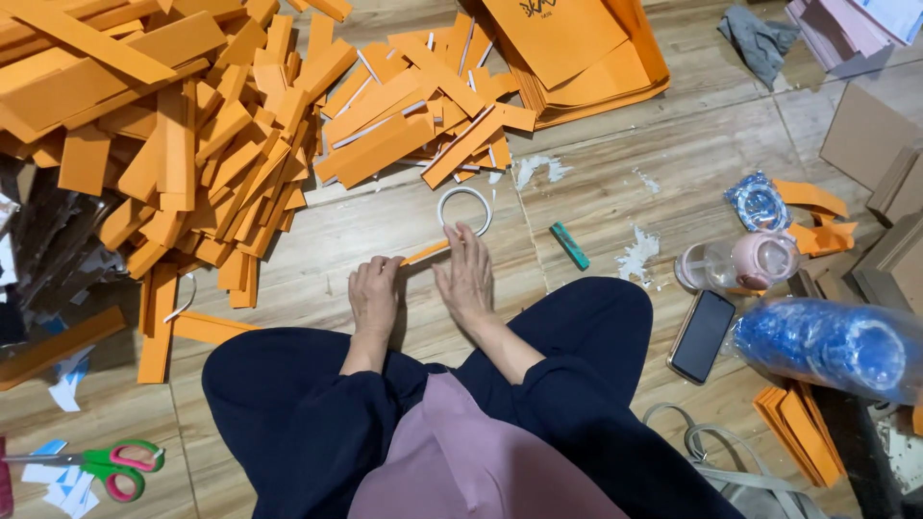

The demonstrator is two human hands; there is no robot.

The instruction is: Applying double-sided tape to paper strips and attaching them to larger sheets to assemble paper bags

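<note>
While both hands press flat on the wooden floor (615, 163), a narrow orange card strip (424, 253) lies under them, just near of a white tape ring (464, 210). Left hand (374, 297): palm down on the strip's left end, fingers spread, not clenched. Right hand (465, 274): flat over the right part, fingertips touching the ring; nothing grasped, only pinned.

Strip looks light, thin, fairly stiff, likely creases if bent hard; best pinched by the long edges near an end.

Far left: big heap of orange strips (192, 125). Far centre: orange sheet stack (586, 53). Right: dark phone (701, 335), pink bottle (750, 261), blue tape rolls in a bag (832, 346). Near left: green-pink scissors (106, 466).
</note>
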